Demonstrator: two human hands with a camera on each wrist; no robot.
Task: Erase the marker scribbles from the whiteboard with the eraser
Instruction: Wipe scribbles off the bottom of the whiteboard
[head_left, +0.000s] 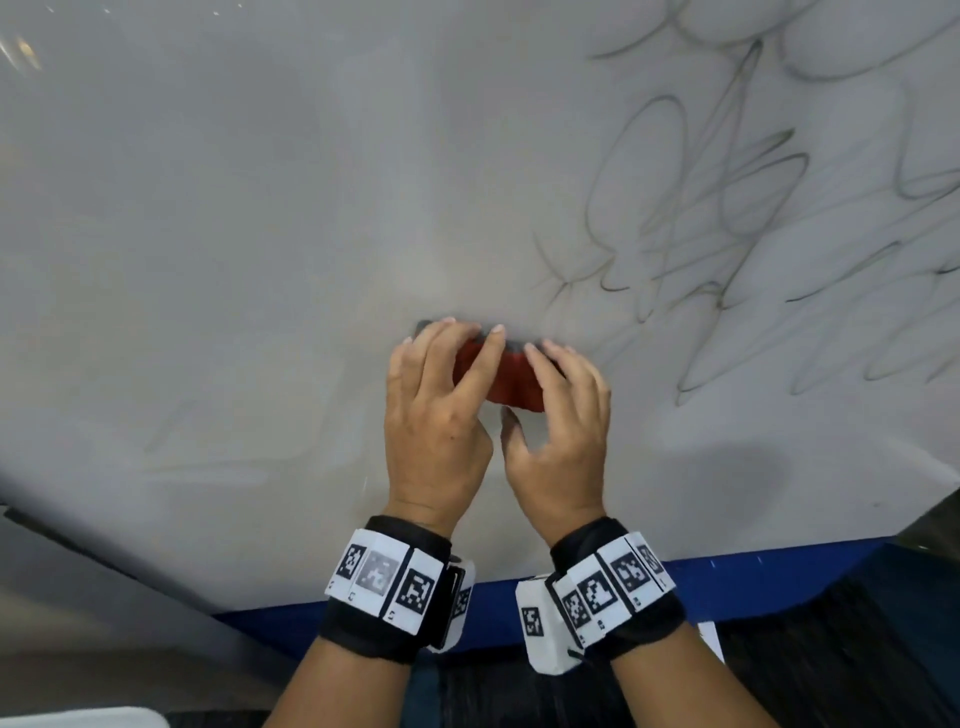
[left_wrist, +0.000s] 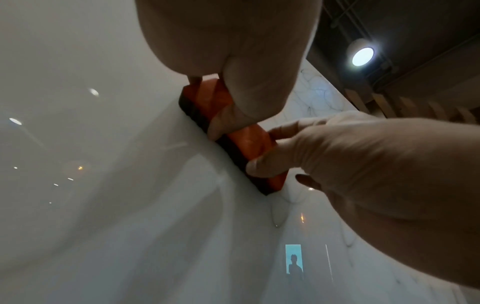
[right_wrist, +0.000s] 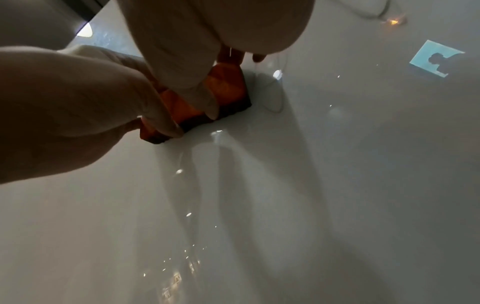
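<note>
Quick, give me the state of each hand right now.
Left hand: fingers curled over the red eraser, holding it on the whiteboard.
Right hand: fingers gripping the same eraser.

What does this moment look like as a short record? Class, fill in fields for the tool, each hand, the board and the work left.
Tool: red eraser with a dark pad, pad flat against the whiteboard
Left hand: fingers curled over the eraser's left part, holding it
Right hand: fingers over the eraser's right end, thumb below it
Board: left part wiped, only faint smears
Work left: marker scribbles cover the right part, up and right of the eraser
Board edge: blue strip under the whiteboard
</note>
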